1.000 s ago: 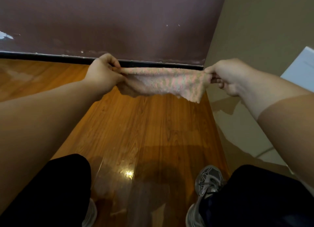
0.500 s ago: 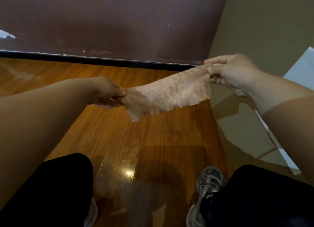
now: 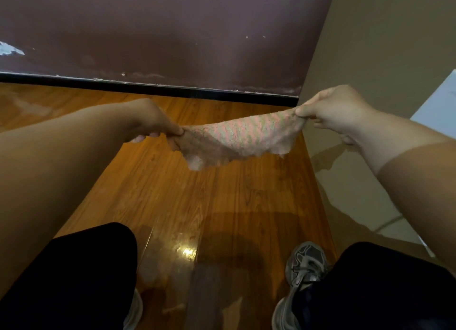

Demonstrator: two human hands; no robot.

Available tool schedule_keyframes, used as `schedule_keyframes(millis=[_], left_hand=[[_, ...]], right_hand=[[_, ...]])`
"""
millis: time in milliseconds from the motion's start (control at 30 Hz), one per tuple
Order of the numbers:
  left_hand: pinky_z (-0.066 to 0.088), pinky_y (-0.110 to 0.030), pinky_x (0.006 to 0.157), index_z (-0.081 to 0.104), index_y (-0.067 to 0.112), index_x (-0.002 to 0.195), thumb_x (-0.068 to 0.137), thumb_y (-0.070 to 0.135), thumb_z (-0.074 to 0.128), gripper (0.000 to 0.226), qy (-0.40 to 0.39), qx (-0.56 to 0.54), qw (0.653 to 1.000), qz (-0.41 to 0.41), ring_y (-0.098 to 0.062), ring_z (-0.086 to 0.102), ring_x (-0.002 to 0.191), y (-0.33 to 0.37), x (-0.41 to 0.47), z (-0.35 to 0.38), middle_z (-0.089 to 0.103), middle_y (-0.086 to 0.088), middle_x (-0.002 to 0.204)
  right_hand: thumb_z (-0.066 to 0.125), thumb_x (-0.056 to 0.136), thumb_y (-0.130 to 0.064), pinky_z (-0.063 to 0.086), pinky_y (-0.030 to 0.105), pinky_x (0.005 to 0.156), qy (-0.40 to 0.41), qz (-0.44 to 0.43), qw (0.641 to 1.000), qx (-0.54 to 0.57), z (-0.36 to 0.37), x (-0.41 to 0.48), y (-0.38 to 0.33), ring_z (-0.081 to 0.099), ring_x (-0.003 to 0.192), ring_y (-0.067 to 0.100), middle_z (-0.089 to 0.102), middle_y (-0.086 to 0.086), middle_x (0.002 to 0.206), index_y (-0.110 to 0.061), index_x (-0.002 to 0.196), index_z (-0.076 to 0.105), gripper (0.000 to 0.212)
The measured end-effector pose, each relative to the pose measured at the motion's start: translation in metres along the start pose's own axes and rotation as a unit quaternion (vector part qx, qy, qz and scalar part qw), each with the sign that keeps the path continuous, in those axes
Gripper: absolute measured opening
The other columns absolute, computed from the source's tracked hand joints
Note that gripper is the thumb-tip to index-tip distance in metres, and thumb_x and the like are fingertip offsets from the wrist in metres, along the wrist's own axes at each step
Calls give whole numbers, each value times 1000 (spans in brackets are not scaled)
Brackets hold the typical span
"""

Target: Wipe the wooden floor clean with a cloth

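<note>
1. two hands hold the cloth [image 3: 237, 142] in the air above the wooden floor [image 3: 222, 206]; it does not touch the boards.
2. left hand [image 3: 158, 124]: thumb and fingers pinched on the cloth's left end. right hand [image 3: 330, 112]: thumb and fingers pinched on the cloth's right end, held higher and closer to the floor's far right corner.
3. long axis of the cloth: runs left to right between the hands, roughly along the black skirting [image 3: 172, 88] at the floor's far edge, tilted up toward the right hand. the lower edge sags free, with one loose corner hanging nearer the left hand.
4. position: the cloth hangs over the far part of the floor, well forward of the shoe [image 3: 306, 263] at the near edge.
5. judgement: the floor lies straight below the cloth, so the coming move is a descent. the left hand is lower and would likely meet the boards first.
6. judgement: wiping has not yet begun at this spot. a glossy patch [image 3: 187, 252] lies toward the near edge.
</note>
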State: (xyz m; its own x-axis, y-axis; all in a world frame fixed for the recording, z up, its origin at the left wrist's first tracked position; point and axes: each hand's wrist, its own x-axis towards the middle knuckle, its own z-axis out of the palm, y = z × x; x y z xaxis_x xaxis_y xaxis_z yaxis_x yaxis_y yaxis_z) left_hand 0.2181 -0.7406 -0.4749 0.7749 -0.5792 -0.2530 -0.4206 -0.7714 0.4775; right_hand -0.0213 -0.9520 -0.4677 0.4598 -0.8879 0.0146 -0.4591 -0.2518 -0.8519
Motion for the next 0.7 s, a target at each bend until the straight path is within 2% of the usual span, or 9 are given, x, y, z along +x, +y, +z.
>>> schedule_keyframes(millis=[67,133,267,333,467,567,633,700], left_hand=[[35,-31,51,60,6,76,86,38,66,33,26,103,994,20,-22,51,65,3,0,2,57,-11,76],[33,-32,52,57,8,72,87,38,63,34,30,135,989,45,-21,48,65,9,0,1,53,-9,72],[48,-42,76,71,10,89,81,32,73,24,-53,133,987,68,-26,59,88,7,-1,-2,66,-8,93],[46,-37,72,72,11,89,81,28,73,19,-63,105,989,78,-23,60,88,4,-2,-3,67,-6,92],[43,-32,66,67,17,86,79,25,75,14,-5,153,981,117,-20,56,82,6,-2,0,63,-3,85],[38,-29,60,69,20,74,78,28,75,10,-86,189,969,136,-15,55,72,4,-4,0,64,-1,76],[40,-28,65,72,20,71,76,29,77,11,-152,180,962,137,-12,58,74,7,-6,1,67,4,74],[40,-28,67,74,21,73,75,29,77,9,-173,136,967,130,-10,58,79,15,-6,1,67,9,77]], right_hand=[[76,79,-14,54,34,88,-18,22,999,27,1,0,0,66,96,19,70,10,96,-15,74,66,11],[69,84,-13,55,34,89,-26,36,998,41,1,0,-1,66,98,19,70,9,98,-17,74,64,12],[65,85,-4,56,34,86,-19,44,998,30,3,-1,-2,66,96,21,69,8,91,-18,71,66,20],[72,80,-2,57,34,83,-19,38,999,18,4,-3,-1,67,93,23,69,9,86,-18,69,66,20],[76,72,3,55,40,89,-11,22,1000,2,2,-2,0,68,91,28,68,11,81,-15,68,65,21],[74,76,-4,54,38,90,-8,-1,997,-71,-1,0,3,67,90,22,71,8,85,-17,71,71,15],[75,76,-9,54,32,82,-12,-37,990,-135,1,-1,2,66,83,19,71,4,79,-19,69,72,12],[76,74,-10,51,30,72,-18,-45,991,-128,1,-2,-1,63,73,17,69,3,75,-19,68,72,11]])
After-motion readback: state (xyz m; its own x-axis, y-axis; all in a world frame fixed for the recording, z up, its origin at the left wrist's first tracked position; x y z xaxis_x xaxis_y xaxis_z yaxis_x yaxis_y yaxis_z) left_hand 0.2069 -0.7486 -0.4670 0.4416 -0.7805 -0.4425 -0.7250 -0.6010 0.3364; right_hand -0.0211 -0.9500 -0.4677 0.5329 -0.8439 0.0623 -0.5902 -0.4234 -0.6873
